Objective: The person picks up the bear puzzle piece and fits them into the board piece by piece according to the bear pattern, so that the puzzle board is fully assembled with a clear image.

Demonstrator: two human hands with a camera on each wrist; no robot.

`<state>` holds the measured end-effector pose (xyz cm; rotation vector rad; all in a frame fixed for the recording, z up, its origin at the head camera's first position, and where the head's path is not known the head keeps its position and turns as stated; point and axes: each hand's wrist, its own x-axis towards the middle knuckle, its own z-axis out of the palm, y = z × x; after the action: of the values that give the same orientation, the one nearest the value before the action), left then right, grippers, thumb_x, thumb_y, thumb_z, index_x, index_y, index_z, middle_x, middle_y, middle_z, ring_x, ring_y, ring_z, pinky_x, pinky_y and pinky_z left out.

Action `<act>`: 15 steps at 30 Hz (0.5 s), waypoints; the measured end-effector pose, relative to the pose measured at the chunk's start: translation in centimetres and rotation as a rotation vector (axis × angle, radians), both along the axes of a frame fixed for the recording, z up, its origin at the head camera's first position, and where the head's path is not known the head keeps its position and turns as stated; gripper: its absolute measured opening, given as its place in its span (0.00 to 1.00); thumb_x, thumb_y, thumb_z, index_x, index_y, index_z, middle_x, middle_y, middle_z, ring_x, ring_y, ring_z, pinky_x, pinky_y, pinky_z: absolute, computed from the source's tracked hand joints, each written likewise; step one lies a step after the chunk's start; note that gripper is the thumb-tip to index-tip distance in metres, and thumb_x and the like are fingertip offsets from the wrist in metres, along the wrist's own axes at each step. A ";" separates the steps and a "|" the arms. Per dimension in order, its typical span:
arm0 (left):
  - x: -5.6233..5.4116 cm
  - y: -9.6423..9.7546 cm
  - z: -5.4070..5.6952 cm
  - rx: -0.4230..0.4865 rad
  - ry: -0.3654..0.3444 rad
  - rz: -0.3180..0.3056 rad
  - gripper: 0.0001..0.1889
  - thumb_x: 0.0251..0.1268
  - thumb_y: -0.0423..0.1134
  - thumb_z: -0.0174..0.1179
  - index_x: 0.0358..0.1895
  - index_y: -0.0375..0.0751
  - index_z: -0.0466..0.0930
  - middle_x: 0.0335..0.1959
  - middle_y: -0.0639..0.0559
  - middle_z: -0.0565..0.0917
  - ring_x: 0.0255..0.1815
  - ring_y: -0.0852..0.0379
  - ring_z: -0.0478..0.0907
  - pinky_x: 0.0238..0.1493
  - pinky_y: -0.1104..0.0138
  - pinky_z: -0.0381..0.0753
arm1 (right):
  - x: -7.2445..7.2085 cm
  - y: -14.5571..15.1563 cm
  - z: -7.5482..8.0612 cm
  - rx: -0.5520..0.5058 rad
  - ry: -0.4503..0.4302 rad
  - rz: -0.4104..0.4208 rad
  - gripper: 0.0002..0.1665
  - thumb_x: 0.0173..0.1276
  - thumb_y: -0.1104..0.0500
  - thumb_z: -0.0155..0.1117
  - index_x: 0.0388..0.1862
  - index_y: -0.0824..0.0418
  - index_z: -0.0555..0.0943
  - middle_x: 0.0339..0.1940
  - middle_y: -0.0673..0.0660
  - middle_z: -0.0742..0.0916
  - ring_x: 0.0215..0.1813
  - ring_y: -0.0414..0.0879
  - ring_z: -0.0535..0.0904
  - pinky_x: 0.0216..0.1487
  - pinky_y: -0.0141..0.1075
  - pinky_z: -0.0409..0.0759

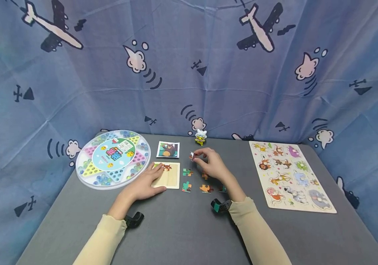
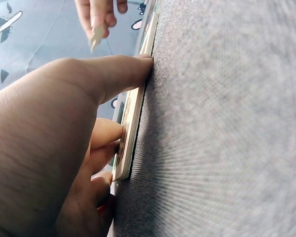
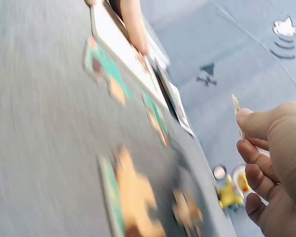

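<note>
My left hand [image 1: 145, 183] rests on a small square wooden puzzle tray [image 1: 173, 181], its fingers spread over the left side and the thumb along the near edge. A brown puzzle piece [image 1: 166, 168] lies inside the tray near the top. With thumb and fingertips, my right hand [image 1: 214, 164] pinches another jigsaw piece [image 3: 239, 118], raised above the table to the right of the tray. Between the tray and my right forearm lie several loose pieces, including a green one [image 1: 186, 187] and an orange-brown one [image 1: 206, 188]. One is partly hidden by the forearm.
A picture card with a bear [image 1: 169, 150] lies behind the tray. A round marble game board [image 1: 87, 178] lies at the left, and a wooden animal puzzle board [image 1: 289, 171] at the right. A small yellow-and-white figurine [image 1: 200, 137] stands at the back, before the blue curtain [image 1: 169, 106].
</note>
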<state>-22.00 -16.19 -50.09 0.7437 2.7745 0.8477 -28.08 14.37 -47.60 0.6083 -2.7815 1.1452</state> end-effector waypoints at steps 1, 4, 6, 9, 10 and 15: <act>0.0 0.0 0.0 -0.002 -0.001 0.001 0.44 0.71 0.53 0.67 0.81 0.31 0.62 0.86 0.40 0.58 0.87 0.31 0.43 0.85 0.41 0.50 | 0.1 -0.6 -0.1 -0.005 -0.003 0.008 0.17 0.78 0.57 0.69 0.60 0.64 0.85 0.56 0.61 0.87 0.56 0.58 0.81 0.58 0.55 0.81; 0.0 -0.1 -0.2 -0.006 -0.003 0.002 0.45 0.71 0.53 0.67 0.82 0.31 0.62 0.86 0.40 0.58 0.87 0.31 0.43 0.85 0.42 0.50 | 0.3 -2.2 -0.3 -0.008 0.008 0.037 0.17 0.78 0.57 0.69 0.60 0.63 0.86 0.56 0.60 0.87 0.56 0.57 0.81 0.59 0.54 0.81; 0.0 -0.1 -0.2 -0.008 -0.004 0.002 0.45 0.71 0.54 0.67 0.82 0.31 0.62 0.86 0.40 0.58 0.87 0.31 0.43 0.85 0.42 0.50 | 0.4 -3.2 -0.5 -0.011 0.009 0.057 0.16 0.77 0.58 0.69 0.59 0.63 0.86 0.56 0.60 0.87 0.56 0.56 0.81 0.59 0.53 0.81; 0.0 -0.1 -0.2 -0.007 -0.002 0.000 0.44 0.71 0.54 0.67 0.82 0.31 0.62 0.86 0.40 0.58 0.87 0.31 0.43 0.85 0.41 0.50 | 0.6 -4.6 -0.6 -0.002 -0.005 0.086 0.16 0.77 0.58 0.69 0.59 0.63 0.86 0.56 0.60 0.87 0.56 0.56 0.81 0.61 0.53 0.81; 0.0 -0.1 -0.2 -0.008 -0.001 0.000 0.44 0.71 0.54 0.67 0.81 0.31 0.62 0.86 0.40 0.58 0.87 0.31 0.43 0.85 0.41 0.50 | 0.7 -5.0 -0.7 0.009 -0.016 0.093 0.16 0.78 0.58 0.68 0.59 0.63 0.86 0.57 0.60 0.87 0.57 0.56 0.81 0.61 0.53 0.81; -0.1 0.0 0.1 -0.005 -0.004 0.001 0.44 0.72 0.53 0.67 0.81 0.31 0.62 0.86 0.40 0.58 0.87 0.31 0.43 0.84 0.40 0.51 | 0.9 -6.6 -1.2 0.105 -0.040 0.115 0.16 0.78 0.55 0.68 0.58 0.61 0.87 0.57 0.61 0.87 0.60 0.58 0.79 0.66 0.57 0.76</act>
<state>-22.06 -16.22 -50.01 0.7386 2.7723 0.8408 -27.23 7.72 -48.82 0.7733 -2.8895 1.0472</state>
